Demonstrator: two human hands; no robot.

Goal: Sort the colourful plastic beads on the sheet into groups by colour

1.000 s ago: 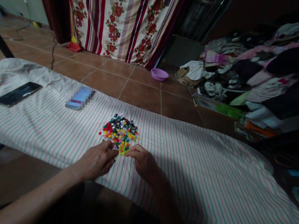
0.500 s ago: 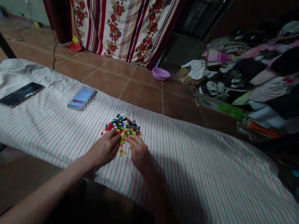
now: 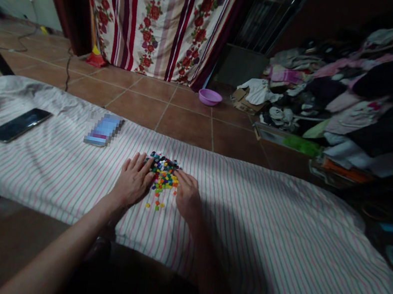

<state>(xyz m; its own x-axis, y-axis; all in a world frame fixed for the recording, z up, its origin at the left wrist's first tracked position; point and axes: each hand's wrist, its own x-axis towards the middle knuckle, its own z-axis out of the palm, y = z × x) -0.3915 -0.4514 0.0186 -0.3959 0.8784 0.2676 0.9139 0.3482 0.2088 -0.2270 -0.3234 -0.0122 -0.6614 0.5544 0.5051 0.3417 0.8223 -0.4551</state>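
Note:
A heap of small multicoloured pieces (image 3: 165, 174) lies on the striped cloth (image 3: 247, 201), with several loose pieces trailing toward me. My left hand (image 3: 133, 179) rests palm down at the heap's left side, fingers spread and fingertips touching its edge. On the right side, my right hand (image 3: 188, 193) lies against the heap with its fingers stretched out. Neither hand grips anything that I can see; part of the heap is hidden under the fingertips.
Left of the heap are a phone with a lit, blurred screen (image 3: 104, 130) and a dark phone (image 3: 19, 124). Beyond the cloth, a purple basin (image 3: 210, 98) stands on the tiled floor, with piled clothes (image 3: 306, 85) at the right.
Both hands have moved apart from the near middle of the heap to its two sides. The left fingers have spread flat, and the pieces between the hands are more exposed.

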